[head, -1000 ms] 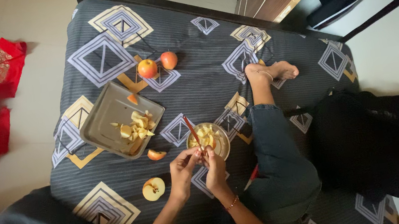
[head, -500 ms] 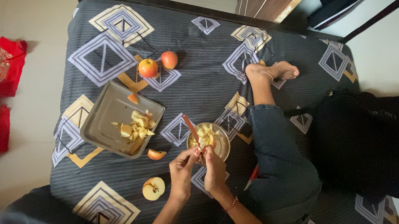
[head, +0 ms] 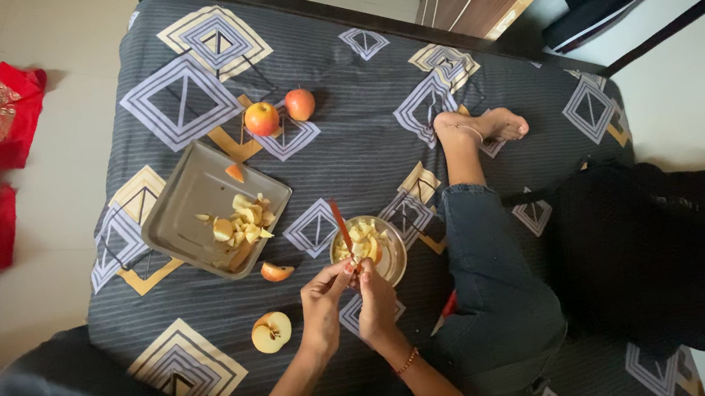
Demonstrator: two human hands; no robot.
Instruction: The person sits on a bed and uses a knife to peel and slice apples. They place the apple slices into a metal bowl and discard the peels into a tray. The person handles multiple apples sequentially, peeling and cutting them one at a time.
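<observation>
Knife (head: 340,223), slim and red-handled, runs lengthwise away from the person, tilted a little left, above the round steel bowl (head: 393,261) of pale apple pieces on the dark patterned bedsheet (head: 361,124). Left hand (head: 326,294) has its fingers curled shut around the knife's near end. Right hand (head: 376,290) pinches something small beside the blade; what it is cannot be told. Left of both sits a square metal tray (head: 181,202) of cut fruit, and nearer, a smooth half apple (head: 271,332), cut face up.
</observation>
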